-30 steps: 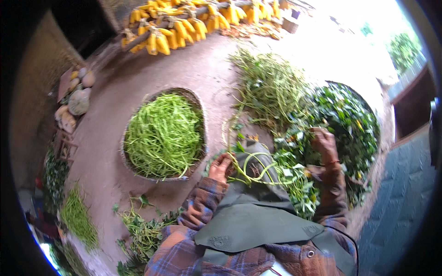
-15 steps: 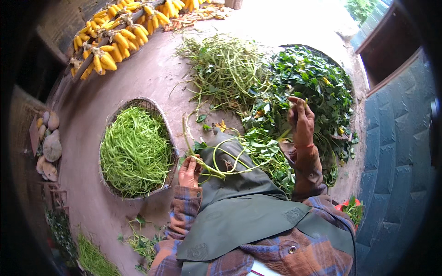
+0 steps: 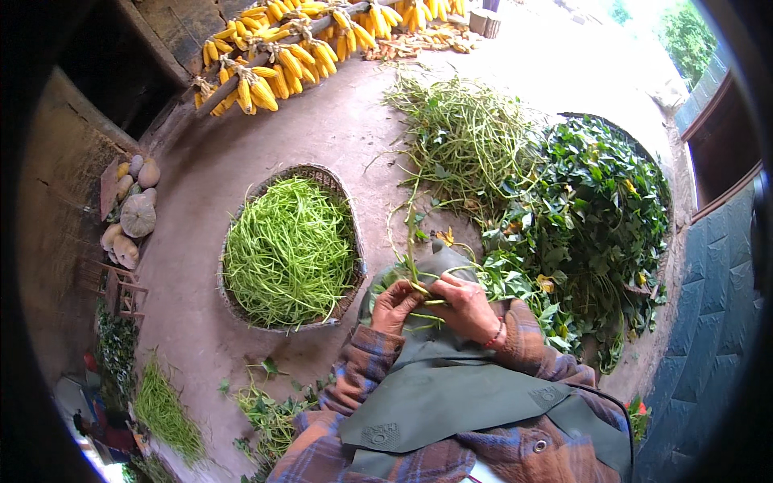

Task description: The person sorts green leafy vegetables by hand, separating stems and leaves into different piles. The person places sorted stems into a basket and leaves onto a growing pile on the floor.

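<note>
One long green stem (image 3: 411,256) rises over the person's lap, its lower part between the two hands and its thin upper end trailing up toward the floor ahead. The left hand (image 3: 394,306) pinches it between thumb and fingers. The right hand (image 3: 467,307) sits just beside, fingers bent in and apparently pinching the same stem, though its knuckles hide part of the contact. With the fingertips so close together, a hard twist could snap the stem in the wrong place, or a damp, smooth skin could slip from the grip.

Beneath the hands, a dark green apron (image 3: 451,402) covers the lap; loose pieces could slide off its slick-looking surface. Past the knees, the trailing end points toward a tangled pile of thin stems (image 3: 471,145), and a pull there could snag and drag others along. That pile runs into a big leafy heap (image 3: 608,209) on the right, so the two could easily mix.

To the left, a woven basket (image 3: 354,216) is heaped with bright green stalks (image 3: 286,249); a knock from the left elbow could spill the top ones. Farther off are pumpkins (image 3: 138,216) by the wall and hanging yellow corn (image 3: 298,60).
</note>
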Motion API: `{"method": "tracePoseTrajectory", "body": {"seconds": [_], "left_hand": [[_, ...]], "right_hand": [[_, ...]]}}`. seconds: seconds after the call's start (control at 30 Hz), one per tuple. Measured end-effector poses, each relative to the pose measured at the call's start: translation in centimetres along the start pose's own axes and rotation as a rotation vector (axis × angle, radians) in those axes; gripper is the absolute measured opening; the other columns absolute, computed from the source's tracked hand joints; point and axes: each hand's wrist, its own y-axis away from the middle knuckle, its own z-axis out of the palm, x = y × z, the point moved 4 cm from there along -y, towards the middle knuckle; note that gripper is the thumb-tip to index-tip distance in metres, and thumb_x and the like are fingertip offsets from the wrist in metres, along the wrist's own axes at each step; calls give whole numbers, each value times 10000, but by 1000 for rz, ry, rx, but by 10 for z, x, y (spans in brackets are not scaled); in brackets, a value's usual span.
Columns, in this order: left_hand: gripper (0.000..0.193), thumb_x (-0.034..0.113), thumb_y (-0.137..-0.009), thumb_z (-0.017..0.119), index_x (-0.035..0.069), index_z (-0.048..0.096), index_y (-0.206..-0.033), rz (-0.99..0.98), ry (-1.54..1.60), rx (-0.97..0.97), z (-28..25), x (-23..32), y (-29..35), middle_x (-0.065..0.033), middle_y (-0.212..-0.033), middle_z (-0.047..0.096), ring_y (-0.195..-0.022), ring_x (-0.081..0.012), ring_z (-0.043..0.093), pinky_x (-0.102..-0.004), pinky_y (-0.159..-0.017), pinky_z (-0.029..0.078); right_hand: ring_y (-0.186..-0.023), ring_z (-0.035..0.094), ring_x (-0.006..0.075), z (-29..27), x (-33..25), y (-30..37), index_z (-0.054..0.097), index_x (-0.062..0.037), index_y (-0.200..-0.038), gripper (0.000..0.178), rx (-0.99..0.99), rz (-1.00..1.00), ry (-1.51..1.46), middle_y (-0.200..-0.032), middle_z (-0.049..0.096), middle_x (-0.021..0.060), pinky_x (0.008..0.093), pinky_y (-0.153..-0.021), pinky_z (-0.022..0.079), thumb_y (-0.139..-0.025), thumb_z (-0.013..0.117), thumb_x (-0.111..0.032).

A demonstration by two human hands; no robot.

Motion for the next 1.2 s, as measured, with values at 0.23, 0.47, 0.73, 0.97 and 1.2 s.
{"method": "tracePoseTrajectory", "body": {"seconds": [0.23, 0.47, 0.73, 0.97, 1.2], "left_hand": [[229, -14, -899, 641, 14, 608, -1124, 199, -419, -48, 30, 4, -6, -47, -1002, 683, -926, -111, 637, -265, -825, 515], [154, -11, -863, 641, 11, 624, -1015, 591, -766, -37, 56, 30, -8, -135, -920, 632, -854, -294, 635, -346, -772, 511], [135, -17, -838, 634, 27, 640, -965, 663, -926, -84, 74, 20, -7, -137, -879, 618, -837, -317, 613, -368, -745, 502], [156, 168, -968, 606, 59, 602, -1079, 81, -273, 584, -113, -35, -33, -16, -890, 643, -778, -96, 613, -285, -698, 549], [105, 124, -962, 611, 83, 611, -1059, 204, -82, 118, -29, 14, -23, -20, -948, 652, -845, -132, 632, -281, -783, 538]], "right_hand": [[-656, 580, 184, -16, -2, 9, 600, -13, -958, 198, -212, 382, -488, -738, 586, 80, 352, -596, 461, -943, 597, -210], [-625, 461, 62, -32, -18, 19, 574, -68, -907, 142, -144, 738, -1233, -737, 503, -54, 222, -557, 364, -989, 561, -182], [-598, 436, 76, -61, -5, 54, 562, -73, -819, 251, -229, 744, -895, -681, 490, -39, 244, -543, 351, -1000, 529, -243], [-622, 476, 66, -175, -35, 75, 589, 2, -881, 133, 238, 429, -466, -709, 518, -17, 242, -536, 375, -973, 532, -75], [-621, 560, 291, -122, 21, 48, 517, -23, -883, 82, 217, 139, 28, -678, 519, 144, 359, -573, 447, -876, 504, 58]]}}
